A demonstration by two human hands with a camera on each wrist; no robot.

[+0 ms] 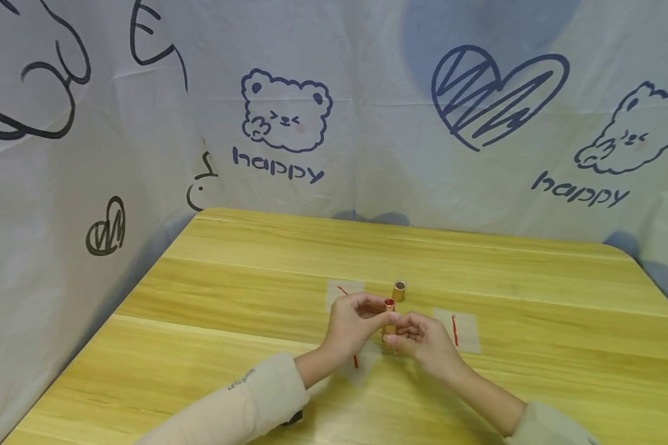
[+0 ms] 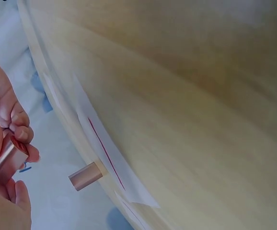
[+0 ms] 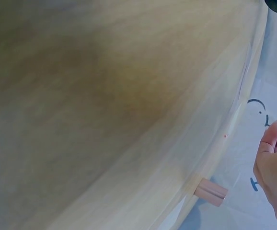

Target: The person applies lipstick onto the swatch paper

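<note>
Over the middle of the table, both hands hold a gold lipstick tube (image 1: 389, 327) with a red tip showing at its top. My left hand (image 1: 347, 324) pinches it from the left, thumb across its upper part. On the other side, my right hand (image 1: 431, 346) grips the lower part between thumb and curled fingers. The left wrist view shows the shiny tube (image 2: 6, 163) between the two hands at the left edge. Just beyond the hands, the lipstick cap (image 1: 399, 291) stands upright, its open end up.
Thin pale paper pieces with red strokes lie around the hands: one paper (image 1: 467, 334) at right, one (image 1: 334, 300) behind the left hand, another (image 1: 362, 371) in front of it. A printed cloth (image 1: 378, 123) hangs behind the wooden table (image 1: 228, 278). Something black (image 1: 295, 418) shows under the left sleeve.
</note>
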